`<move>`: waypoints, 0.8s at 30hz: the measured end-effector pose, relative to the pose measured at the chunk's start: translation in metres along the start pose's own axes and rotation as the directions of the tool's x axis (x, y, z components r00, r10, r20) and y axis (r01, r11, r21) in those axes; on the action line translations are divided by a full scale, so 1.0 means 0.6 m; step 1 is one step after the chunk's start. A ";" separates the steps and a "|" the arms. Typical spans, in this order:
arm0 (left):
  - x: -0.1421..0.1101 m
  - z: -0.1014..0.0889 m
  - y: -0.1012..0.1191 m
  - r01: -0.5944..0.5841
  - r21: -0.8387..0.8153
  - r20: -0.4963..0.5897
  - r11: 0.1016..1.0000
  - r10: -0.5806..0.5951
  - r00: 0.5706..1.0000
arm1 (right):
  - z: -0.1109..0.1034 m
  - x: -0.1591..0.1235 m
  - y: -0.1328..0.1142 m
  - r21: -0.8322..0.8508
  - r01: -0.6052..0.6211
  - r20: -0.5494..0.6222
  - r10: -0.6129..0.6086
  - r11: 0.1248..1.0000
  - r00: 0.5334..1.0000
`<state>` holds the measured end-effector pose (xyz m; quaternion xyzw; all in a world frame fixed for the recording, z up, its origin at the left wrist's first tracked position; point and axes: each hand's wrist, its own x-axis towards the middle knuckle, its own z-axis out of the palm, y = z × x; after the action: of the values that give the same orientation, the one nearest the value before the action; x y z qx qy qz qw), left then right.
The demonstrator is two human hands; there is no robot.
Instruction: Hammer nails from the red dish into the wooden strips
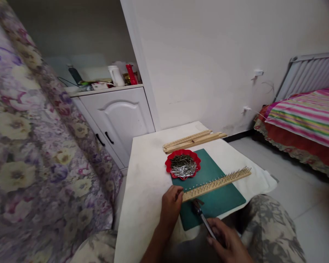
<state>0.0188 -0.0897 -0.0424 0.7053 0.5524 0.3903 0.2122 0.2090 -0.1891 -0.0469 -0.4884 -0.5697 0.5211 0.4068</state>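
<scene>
My left hand (172,204) is at the left end of a wooden strip (210,189), its fingers curled and closed on that end. Whether a nail is also between the fingertips is hidden. Many thin nails stand up along the strip, some upright, others leaning, densest toward the right end. In my right hand (226,237) is a hammer (205,221), gripped by its handle; the head is just below the strip, over a green mat (219,202). A red scalloped bowl (167,165) full of loose nails (183,166) sits on the mat's far left corner.
More wooden strips (194,141) lie at the back of the white-covered table (145,175). My knees, in camouflage trousers (274,226), are at the near edge. A flowered curtain (44,146) hangs left, a white cabinet (120,120) stands behind, and a bed (312,117) is right.
</scene>
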 end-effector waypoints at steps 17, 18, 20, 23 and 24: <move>0.179 -0.009 0.013 -0.070 0.456 0.294 0.887 -0.075 0.953 | -0.005 0.008 0.036 0.060 0.015 0.017 -0.016 0.998 1.000; 0.184 -0.007 0.012 -0.077 0.462 0.310 0.884 -0.080 0.947 | -0.005 0.009 0.038 0.066 0.012 0.003 -0.012 0.998 1.000; 0.191 -0.004 0.011 -0.093 0.471 0.339 0.877 -0.083 0.937 | -0.004 0.009 0.041 0.069 0.007 -0.011 -0.006 0.998 1.000; 0.193 -0.004 0.013 -0.123 0.477 0.370 0.870 -0.071 0.926 | -0.004 0.009 0.042 0.071 0.006 0.005 -0.007 0.997 1.000; 0.192 -0.004 0.014 -0.134 0.477 0.375 0.869 -0.064 0.925 | -0.004 0.010 0.041 0.074 0.007 0.008 -0.008 0.997 1.000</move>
<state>0.0319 0.0162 0.0014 0.8079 0.5689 0.0962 0.1202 0.2133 -0.1835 -0.0713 -0.4687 -0.5537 0.5421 0.4240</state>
